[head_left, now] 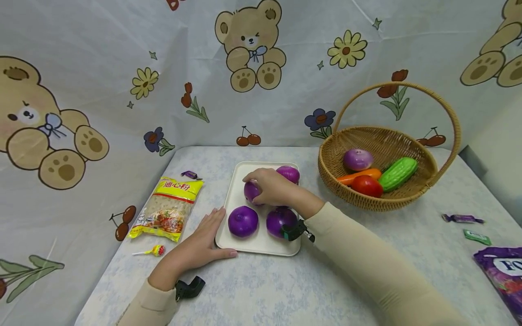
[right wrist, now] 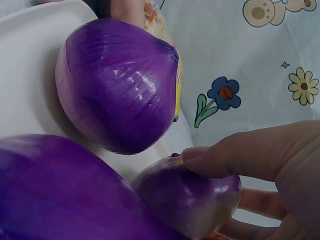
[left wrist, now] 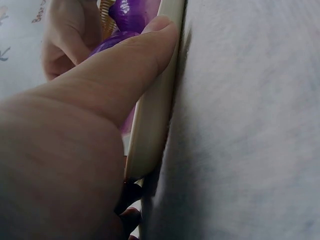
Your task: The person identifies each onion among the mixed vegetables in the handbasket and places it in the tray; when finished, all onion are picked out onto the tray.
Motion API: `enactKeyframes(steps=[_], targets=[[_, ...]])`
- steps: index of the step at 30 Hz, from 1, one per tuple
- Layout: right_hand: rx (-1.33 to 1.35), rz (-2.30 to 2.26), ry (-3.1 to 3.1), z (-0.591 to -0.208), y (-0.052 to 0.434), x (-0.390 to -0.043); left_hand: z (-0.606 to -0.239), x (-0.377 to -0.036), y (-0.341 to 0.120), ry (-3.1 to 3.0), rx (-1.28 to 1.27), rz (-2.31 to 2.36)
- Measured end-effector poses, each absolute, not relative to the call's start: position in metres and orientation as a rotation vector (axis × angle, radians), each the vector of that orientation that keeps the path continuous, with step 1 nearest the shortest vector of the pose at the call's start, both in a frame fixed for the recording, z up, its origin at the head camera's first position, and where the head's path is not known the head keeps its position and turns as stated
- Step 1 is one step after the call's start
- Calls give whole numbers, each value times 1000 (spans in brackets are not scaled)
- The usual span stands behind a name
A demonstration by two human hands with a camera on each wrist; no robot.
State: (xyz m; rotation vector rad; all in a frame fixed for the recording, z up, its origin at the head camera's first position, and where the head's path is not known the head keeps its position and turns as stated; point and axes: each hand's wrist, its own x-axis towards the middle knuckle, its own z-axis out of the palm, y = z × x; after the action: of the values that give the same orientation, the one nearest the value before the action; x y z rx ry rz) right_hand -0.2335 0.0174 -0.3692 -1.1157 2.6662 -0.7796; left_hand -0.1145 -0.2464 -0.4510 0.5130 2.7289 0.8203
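A white tray [head_left: 261,246] on the table bears several purple onions. My right hand [head_left: 274,186] reaches over the tray and grips a purple onion [head_left: 251,192] near its far left; the right wrist view shows the thumb on one side of that onion [right wrist: 187,195] and fingers on the other. Nearer the front lie another onion [head_left: 243,221] and one partly behind the wrist camera [head_left: 279,221]. A further onion [head_left: 288,173] sits at the back right. My left hand [head_left: 200,246] rests at the tray's front left corner, fingers straight along the side and thumb on the rim.
A wicker basket [head_left: 379,206] at the right holds an onion, a carrot, a tomato and a green bumpy vegetable. On the left lie a pasta bag [head_left: 167,208], a lollipop [head_left: 155,251] and a wrapped candy [head_left: 190,174]. Candies [head_left: 462,218] and a purple bag [head_left: 501,276] lie far right.
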Motion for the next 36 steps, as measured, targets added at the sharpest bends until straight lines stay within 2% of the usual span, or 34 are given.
enactKeyframes(steps=[21, 36], targets=[[-1083, -938, 2725, -352, 45, -228, -449, -114, -245, 2735, 537, 834], [-1044, -945, 2798, -330, 86, -222, -452, -116, -246, 2741, 536, 827]])
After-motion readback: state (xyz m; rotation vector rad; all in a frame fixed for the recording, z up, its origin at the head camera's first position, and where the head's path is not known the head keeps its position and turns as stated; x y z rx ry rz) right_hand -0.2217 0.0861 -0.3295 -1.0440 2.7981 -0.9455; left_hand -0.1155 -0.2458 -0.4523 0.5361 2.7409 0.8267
